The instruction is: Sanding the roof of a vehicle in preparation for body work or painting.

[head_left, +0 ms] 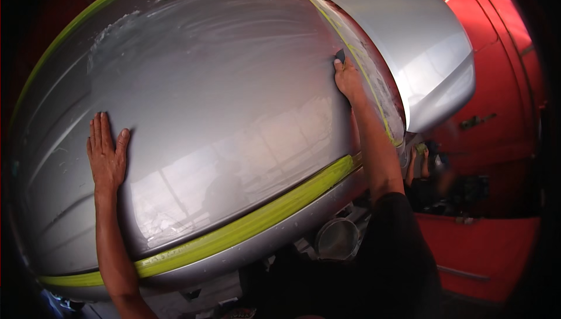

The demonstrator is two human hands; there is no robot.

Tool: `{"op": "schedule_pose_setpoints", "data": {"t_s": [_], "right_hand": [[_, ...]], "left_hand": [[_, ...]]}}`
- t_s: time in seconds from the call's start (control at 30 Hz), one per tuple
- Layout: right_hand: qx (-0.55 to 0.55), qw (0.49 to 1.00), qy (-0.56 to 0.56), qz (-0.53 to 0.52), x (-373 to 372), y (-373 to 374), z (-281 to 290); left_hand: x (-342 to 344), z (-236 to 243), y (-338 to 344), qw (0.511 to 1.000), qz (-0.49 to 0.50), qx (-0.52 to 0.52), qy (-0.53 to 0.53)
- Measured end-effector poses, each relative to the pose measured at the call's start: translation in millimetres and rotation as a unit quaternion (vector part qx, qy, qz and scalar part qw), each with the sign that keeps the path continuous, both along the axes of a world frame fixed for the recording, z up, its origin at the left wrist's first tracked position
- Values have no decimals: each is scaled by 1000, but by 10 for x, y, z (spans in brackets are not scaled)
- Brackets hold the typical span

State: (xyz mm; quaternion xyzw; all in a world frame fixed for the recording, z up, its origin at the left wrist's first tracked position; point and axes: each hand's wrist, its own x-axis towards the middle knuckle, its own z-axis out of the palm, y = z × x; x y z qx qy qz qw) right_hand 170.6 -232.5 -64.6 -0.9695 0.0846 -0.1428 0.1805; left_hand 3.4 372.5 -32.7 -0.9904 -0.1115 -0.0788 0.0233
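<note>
Pinching a small dark pad [340, 55] between its fingers near the right edge of the silver panel [228, 91], the right hand [349, 80] could scratch this surface if its pressure becomes uneven, while the left hand [108, 155] rests flat on it, fingers nearly together, thumb apart.
</note>
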Motion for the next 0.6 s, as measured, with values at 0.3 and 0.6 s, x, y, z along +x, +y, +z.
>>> {"op": "schedule_pose_setpoints", "data": {"t_s": [0.3,0.6], "right_hand": [[-95,985,-59,130,-712,482,-207],[-7,993,75,-95,233,-623,-76]], "left_hand": [[20,-2,-19,1000,3,0,-2],[-2,21,-1,1000,4,0,-6]]}}
